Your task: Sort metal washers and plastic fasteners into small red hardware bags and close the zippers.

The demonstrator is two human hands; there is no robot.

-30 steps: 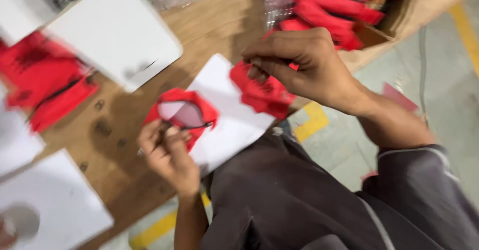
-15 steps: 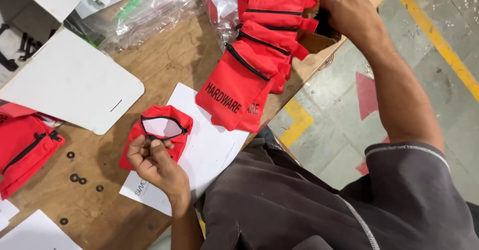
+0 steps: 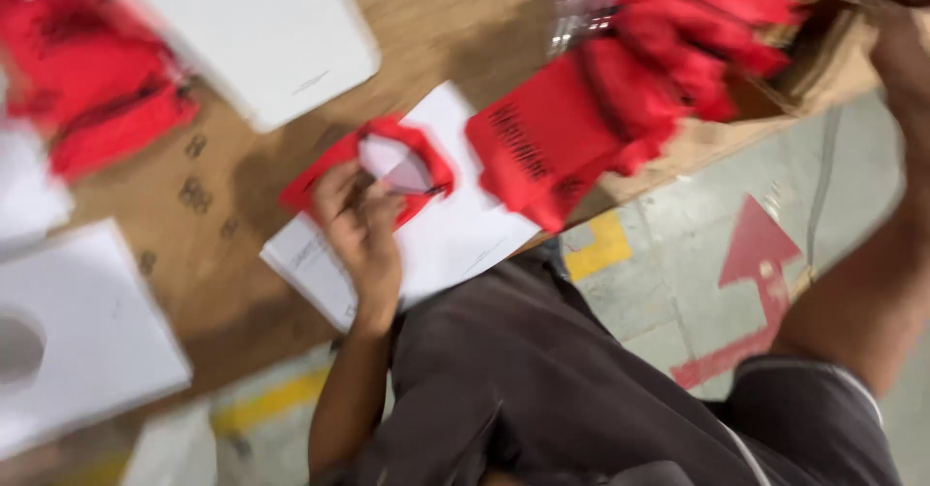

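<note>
My left hand (image 3: 363, 224) rests on a small red pouch (image 3: 426, 161), pinching its near edge; the pouch lies open on a white sheet (image 3: 465, 239) at the wooden table's front edge. My right hand (image 3: 901, 55) reaches up to the far right, into a cardboard box (image 3: 809, 45) filled with a stack of red pouches (image 3: 678, 50); its fingers are cut off by the frame edge. One red pouch (image 3: 538, 147) hangs out of the stack toward the sheet. The picture is blurred.
A white board (image 3: 262, 35) lies at the back of the wooden table (image 3: 242, 253), another white board (image 3: 77, 336) at the left front. More red pouches (image 3: 92, 89) sit at far left. Small dark rings (image 3: 194, 193) dot the table. Floor has a red arrow (image 3: 756, 253).
The view has swung and blurred. My right hand stays up at the box of red pouches at the far right. My left hand keeps hold of the small red pouch on the sheet.
</note>
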